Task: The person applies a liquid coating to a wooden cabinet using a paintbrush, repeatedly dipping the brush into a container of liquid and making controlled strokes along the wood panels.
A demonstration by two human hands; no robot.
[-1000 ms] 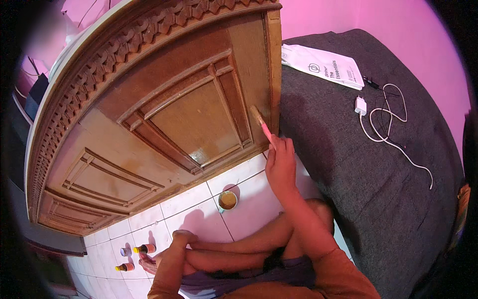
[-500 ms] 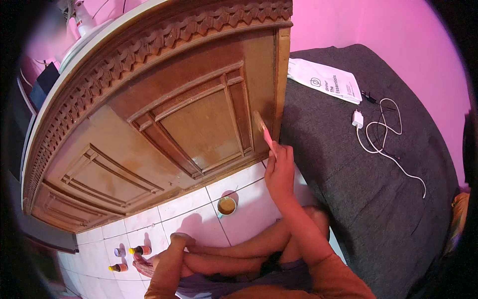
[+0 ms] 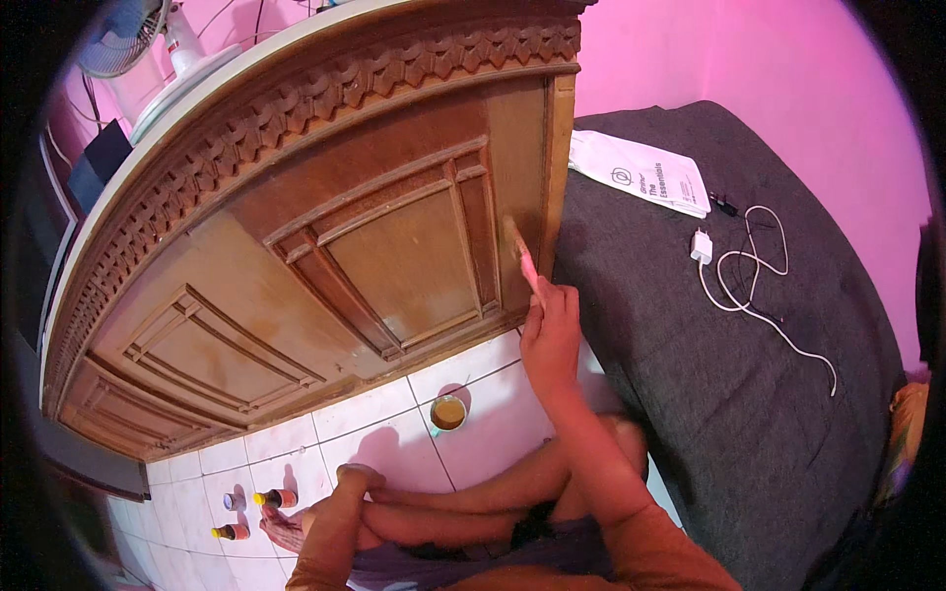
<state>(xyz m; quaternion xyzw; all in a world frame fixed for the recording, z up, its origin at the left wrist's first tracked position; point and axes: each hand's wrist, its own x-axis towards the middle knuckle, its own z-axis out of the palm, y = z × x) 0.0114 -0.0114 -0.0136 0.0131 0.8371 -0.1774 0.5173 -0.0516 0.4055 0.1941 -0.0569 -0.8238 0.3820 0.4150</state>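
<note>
My right hand (image 3: 552, 320) is closed round the pink handle of a flat paintbrush (image 3: 527, 264). The bristles touch the right-hand front of a brown wooden cabinet (image 3: 404, 258), beside its framed panel, where the surface around them looks darker and wet. On the tiles below stands a light green cup (image 3: 435, 430) holding brown liquid. My left hand (image 3: 360, 474) hangs low by my crossed legs, to the left of the cup; its fingers are not clear enough to read.
Two dark bottles with yellow caps (image 3: 274, 498) and a small jar (image 3: 234, 501) are on the floor at left. A grey-covered bed (image 3: 690, 394) at right bears a white bag (image 3: 641, 172) and a charger with cable (image 3: 701, 246). A fan (image 3: 120, 44) is at the far left.
My right hand and the brush have shifted slightly down along the cabinet front. The view has tilted a little, showing more of the fan. My left hand keeps its place.
</note>
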